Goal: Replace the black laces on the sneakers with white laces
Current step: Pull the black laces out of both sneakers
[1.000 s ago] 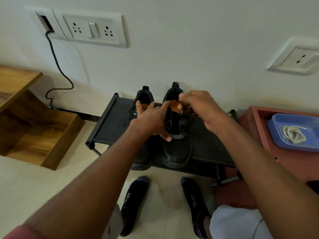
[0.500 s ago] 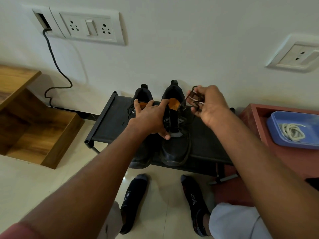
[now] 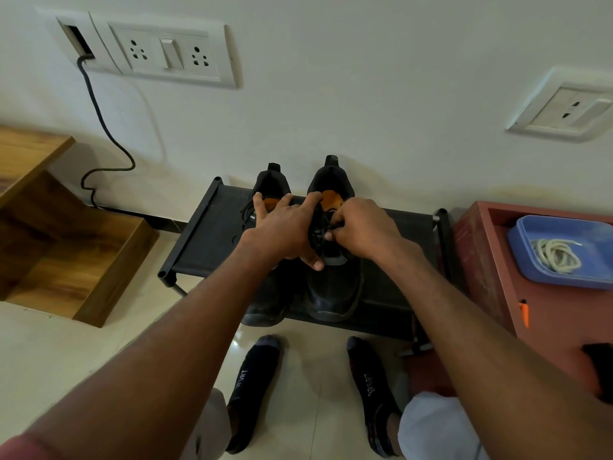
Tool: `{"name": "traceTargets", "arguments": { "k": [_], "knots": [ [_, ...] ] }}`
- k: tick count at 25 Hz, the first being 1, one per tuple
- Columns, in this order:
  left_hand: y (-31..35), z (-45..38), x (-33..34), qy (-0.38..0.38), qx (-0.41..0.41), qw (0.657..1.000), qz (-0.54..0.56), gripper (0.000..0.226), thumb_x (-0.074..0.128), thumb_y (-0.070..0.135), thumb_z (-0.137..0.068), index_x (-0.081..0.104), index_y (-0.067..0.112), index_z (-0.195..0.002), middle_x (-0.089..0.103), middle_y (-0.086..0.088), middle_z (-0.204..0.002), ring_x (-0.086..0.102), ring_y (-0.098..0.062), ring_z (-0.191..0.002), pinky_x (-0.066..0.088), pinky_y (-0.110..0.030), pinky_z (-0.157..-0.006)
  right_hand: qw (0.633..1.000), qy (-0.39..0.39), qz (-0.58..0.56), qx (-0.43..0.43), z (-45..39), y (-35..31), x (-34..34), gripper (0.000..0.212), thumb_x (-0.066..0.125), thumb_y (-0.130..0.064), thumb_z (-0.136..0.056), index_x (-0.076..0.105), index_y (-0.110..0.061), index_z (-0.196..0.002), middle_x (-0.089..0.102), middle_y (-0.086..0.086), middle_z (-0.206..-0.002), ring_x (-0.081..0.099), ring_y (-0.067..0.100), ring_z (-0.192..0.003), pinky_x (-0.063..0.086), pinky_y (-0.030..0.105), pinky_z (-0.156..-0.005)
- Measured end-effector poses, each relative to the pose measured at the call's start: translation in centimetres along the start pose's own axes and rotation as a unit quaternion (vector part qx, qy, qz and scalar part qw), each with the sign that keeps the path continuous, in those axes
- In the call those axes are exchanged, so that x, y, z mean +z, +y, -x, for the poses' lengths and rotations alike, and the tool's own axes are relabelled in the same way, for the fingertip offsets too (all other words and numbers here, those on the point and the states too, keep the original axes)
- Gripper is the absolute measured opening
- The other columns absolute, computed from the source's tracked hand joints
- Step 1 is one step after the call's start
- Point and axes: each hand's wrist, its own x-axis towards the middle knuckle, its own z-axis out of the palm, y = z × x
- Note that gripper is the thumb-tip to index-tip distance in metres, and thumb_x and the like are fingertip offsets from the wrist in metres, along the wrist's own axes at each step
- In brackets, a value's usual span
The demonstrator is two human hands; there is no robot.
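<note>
**Desk:** Set the scene for me.

**Photographer:** A white wall (image 3: 365, 78) carrying two socket plates, a dark cable (image 3: 99, 121) trailing down from the left one, above a pale tiled floor (image 3: 49, 353). Against the wall stands a low black rack (image 3: 205, 234), flanked by a wooden step unit (image 3: 66, 254) on the left and a red cabinet (image 3: 547, 313) on the right.

**Desk:** And the subject?

**Photographer:** A pair of black sneakers, heels to the wall, toes toward the camera, side by side on the rack. Both bare forearms reach forward over them. The left hand (image 3: 282, 230) lies spread across the left sneaker (image 3: 268, 300) and the near side of the right sneaker (image 3: 335, 293), fingers straight and fanned, thumb down on the right shoe's tongue area. The right hand (image 3: 361, 229) is curled, fingertips pinching the black lace (image 3: 320, 227) at the upper eyelets of the right sneaker.

**Desk:** Where are the white laces?

**Photographer:** Coiled in a blue tray (image 3: 590, 240) on top of the red cabinet, well apart from the shoes. The white laces (image 3: 557, 255) lie untouched there.

**Desk:** Any legible text?

**Photographer:** "SPORT" reads on each dark sock (image 3: 252, 386) on the floor below the rack. A small white tag on the left sneaker is too small to read. An orange object (image 3: 523, 312) sits on the cabinet's top, its kind unclear.
</note>
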Motion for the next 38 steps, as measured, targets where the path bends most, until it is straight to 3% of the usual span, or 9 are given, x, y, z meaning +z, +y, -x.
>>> {"name": "traceTargets", "arguments": {
  "k": [3, 7, 11, 14, 18, 21, 25, 31, 38],
  "knots": [
    [0.0, 0.1, 0.0, 0.004, -0.007, 1.000, 0.007, 0.136, 0.092, 0.054, -0.065, 0.001, 0.031, -0.163, 0.041, -0.003, -0.163, 0.005, -0.028, -0.161, -0.019, -0.074, -0.112, 0.982, 0.057, -0.148, 0.105, -0.6, -0.3, -0.3, 0.019, 0.072, -0.028, -0.094, 0.078, -0.011, -0.089, 0.072, 0.008, -0.083, 0.069, 0.023, -0.076, 0.056, 0.037, -0.069],
    [-0.3, 0.0, 0.0, -0.006, 0.000, 1.000, 0.006, 0.136, 0.092, 0.056, -0.065, 0.001, 0.030, -0.163, 0.040, -0.003, -0.163, 0.005, -0.029, -0.161, -0.020, -0.074, -0.112, 0.833, 0.140, -0.463, 0.269, -1.1, 0.6, -2.2, 0.015, 0.053, -0.015, -0.098, 0.067, -0.009, -0.097, 0.068, 0.008, -0.088, 0.060, 0.018, -0.069, 0.045, 0.032, -0.058],
    [0.1, 0.3, -0.5, 0.027, 0.051, 0.998, -0.007, 0.111, 0.086, 0.067, -0.067, 0.027, 0.041, -0.157, 0.033, -0.003, -0.155, 0.018, -0.034, -0.153, -0.003, -0.074, -0.117, 0.960, 0.030, -0.117, 0.252, -0.6, 3.9, -3.2, 0.022, 0.070, -0.030, -0.087, 0.068, -0.009, -0.095, 0.073, 0.013, -0.096, 0.065, 0.028, -0.078, 0.052, 0.033, -0.068],
    [1.2, 0.4, -1.2, 0.103, 0.077, 0.991, -0.031, 0.055, 0.079, 0.071, -0.072, 0.068, 0.043, -0.118, 0.034, 0.003, -0.119, 0.034, -0.029, -0.129, 0.025, -0.056, -0.113, 0.975, -0.016, 0.036, 0.217, -0.2, 3.5, -2.9, 0.051, 0.075, -0.036, -0.088, 0.054, -0.011, -0.128, 0.058, 0.016, -0.128, 0.059, 0.039, -0.114, 0.053, 0.050, -0.096],
    [2.1, 0.1, -0.6, 0.045, 0.067, 0.997, -0.007, 0.037, 0.078, 0.064, -0.079, 0.078, 0.036, -0.103, 0.043, 0.005, -0.109, 0.042, -0.021, -0.114, 0.032, -0.052, -0.103, 0.996, 0.025, -0.034, 0.073, 0.2, 2.5, -3.9, 0.066, 0.076, -0.017, -0.089, 0.045, -0.026, -0.146, 0.056, 0.010, -0.131, 0.059, 0.030, -0.117, 0.054, 0.044, -0.093],
    [1.9, -0.8, 0.4, 0.015, 0.052, 0.996, 0.074, 0.023, 0.081, 0.042, -0.085, 0.080, 0.027, -0.103, 0.058, 0.005, -0.107, 0.051, -0.016, -0.105, 0.043, -0.051, -0.098, 0.979, -0.175, -0.104, 0.010, 1.0, 1.9, -3.8, 0.091, 0.087, -0.013, -0.082, 0.035, -0.038, -0.154, 0.071, 0.006, -0.111, 0.069, 0.024, -0.107, 0.056, 0.043, -0.095],
    [1.7, -1.0, 0.4, 0.007, 0.036, 0.979, 0.198, 0.008, 0.086, 0.019, -0.082, 0.082, 0.016, -0.089, 0.077, -0.001, -0.090, 0.070, -0.019, -0.089, 0.059, -0.041, -0.087, 0.972, -0.235, -0.011, 0.017, 1.2, 1.8, -1.8, 0.121, 0.097, -0.029, -0.070, 0.012, -0.052, -0.153, 0.047, 0.007, -0.152, 0.051, 0.034, -0.137, 0.047, 0.056, -0.110],
    [0.7, 0.0, -0.5, -0.022, -0.065, 0.922, 0.382, 0.006, 0.083, 0.016, -0.086, 0.081, 0.012, -0.082, 0.077, -0.006, -0.084, 0.071, -0.015, -0.083, 0.059, -0.031, -0.081, 0.976, -0.210, 0.024, 0.040, 0.9, 1.8, -0.3, 0.149, 0.101, -0.029, -0.064, -0.014, -0.058, -0.154, 0.019, 0.006, -0.169, 0.035, 0.045, -0.150, 0.042, 0.066, -0.112],
    [2.3, -0.6, 0.2, 0.092, 0.051, 0.987, 0.121, 0.016, 0.080, 0.040, -0.087, 0.078, 0.024, -0.090, 0.067, 0.006, -0.085, 0.064, -0.016, -0.077, 0.047, -0.031, -0.064, 0.977, -0.211, -0.019, 0.027, 0.8, 2.2, -0.5, 0.154, 0.099, -0.036, -0.066, -0.024, -0.051, -0.157, 0.017, 0.009, -0.170, 0.030, 0.041, -0.153, 0.036, 0.061, -0.119]
  ]
}}
